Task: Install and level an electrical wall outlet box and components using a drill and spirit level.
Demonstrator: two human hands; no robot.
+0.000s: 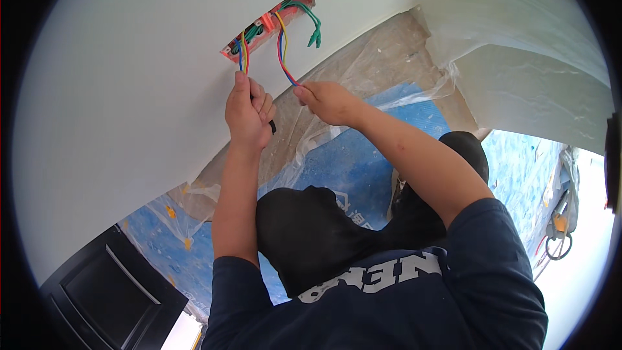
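Two red junction boxes (268, 22) sit side by side in a slot in the white wall. My left hand (248, 111) is closed on a bundle of electrical wires (245, 55) in blue, yellow and red that comes out of the left box. A short black end (273, 128) pokes out below that fist; what it belongs to is hidden. Between thumb and fingers, my right hand (326, 101) pinches a second wire bundle (282, 52) of the same colours, its ends covered by the fingers. Green wires (315, 24) hang loose from the right box, and more green ones lie coiled in the left.
Blue protective sheeting (346, 155) covers the floor, with brown board (382, 52) along the wall's foot. Clear plastic film (525, 65) drapes at the upper right. A black panelled object (116, 285) stands at lower left. My bent knees (301, 220) are close below my arms.
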